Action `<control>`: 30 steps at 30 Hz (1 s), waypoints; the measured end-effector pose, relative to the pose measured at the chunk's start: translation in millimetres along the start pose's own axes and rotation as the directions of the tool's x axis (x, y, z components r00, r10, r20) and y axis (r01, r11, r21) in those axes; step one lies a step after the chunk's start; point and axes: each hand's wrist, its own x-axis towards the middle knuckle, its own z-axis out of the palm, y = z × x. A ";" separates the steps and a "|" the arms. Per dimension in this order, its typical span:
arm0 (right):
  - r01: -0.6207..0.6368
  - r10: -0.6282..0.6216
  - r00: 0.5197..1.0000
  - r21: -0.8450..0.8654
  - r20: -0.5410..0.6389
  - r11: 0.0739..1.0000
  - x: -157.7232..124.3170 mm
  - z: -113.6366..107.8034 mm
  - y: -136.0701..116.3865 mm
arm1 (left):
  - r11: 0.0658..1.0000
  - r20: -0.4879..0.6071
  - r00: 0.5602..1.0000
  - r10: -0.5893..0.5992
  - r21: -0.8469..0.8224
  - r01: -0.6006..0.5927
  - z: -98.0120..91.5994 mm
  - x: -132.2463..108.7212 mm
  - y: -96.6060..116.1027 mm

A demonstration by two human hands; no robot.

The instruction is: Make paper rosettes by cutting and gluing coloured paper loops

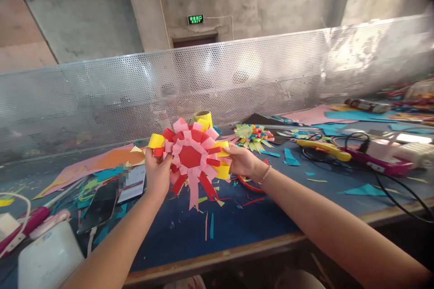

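Paper rosette [190, 157], red, pink and yellow; held above the surface [251, 228], left hand [156, 172] and right hand [247, 162] clamped on opposite edges, grips partly hidden by loops. Left of rosette: lit-screen phone [135, 184], partly pixelated; white object [49, 255], cut off below, identity unclear. Beyond rosette, rightward: second paper rosette [244, 132], details blurred.

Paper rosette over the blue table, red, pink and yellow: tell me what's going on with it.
A person holds the paper rosette up above the table, left hand and right hand gripping opposite sides. Looped strips ring its red centre, and pink and red tails hang below. A second, multicoloured rosette lies beyond the right hand, with paper scraps scattered about.
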 end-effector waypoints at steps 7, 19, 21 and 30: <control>0.026 -0.025 0.999 -0.027 0.026 0.999 -3.6 6.9 -0.2 | 1.000 -0.034 0.999 0.018 -0.014 -0.019 -0.7 -1.7 4.4; 0.052 -0.054 0.998 -0.120 -0.017 0.991 -6.2 23.9 -1.7 | 0.997 -0.051 0.996 0.076 -0.022 -0.077 0.7 -3.7 8.1; 0.083 -0.084 0.996 -0.154 -0.004 0.985 -6.8 29.7 -0.1 | 0.995 -0.090 0.991 0.104 0.003 -0.104 0.3 -4.5 8.4; 0.172 -0.432 0.874 -0.688 -0.224 0.705 -0.6 36.8 10.0 | 0.999 -0.086 0.996 -0.001 0.054 0.006 -2.1 5.7 -4.0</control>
